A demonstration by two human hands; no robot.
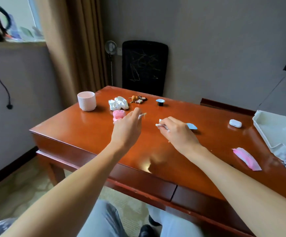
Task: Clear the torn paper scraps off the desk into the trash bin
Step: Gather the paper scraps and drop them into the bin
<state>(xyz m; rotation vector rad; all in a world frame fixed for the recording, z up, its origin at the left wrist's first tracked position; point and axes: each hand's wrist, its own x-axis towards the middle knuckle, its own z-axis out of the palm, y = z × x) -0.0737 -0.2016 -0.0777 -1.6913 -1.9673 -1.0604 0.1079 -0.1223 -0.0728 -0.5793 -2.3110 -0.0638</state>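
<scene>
Held only by their edges, two small white torn paper scraps could slip and flutter to the floor before reaching a bin not plainly in view. The left hand pinches one and the right hand the other, fingers curled, above the middle of the glossy red-brown wooden desk. Both look thin and crumpled.
</scene>
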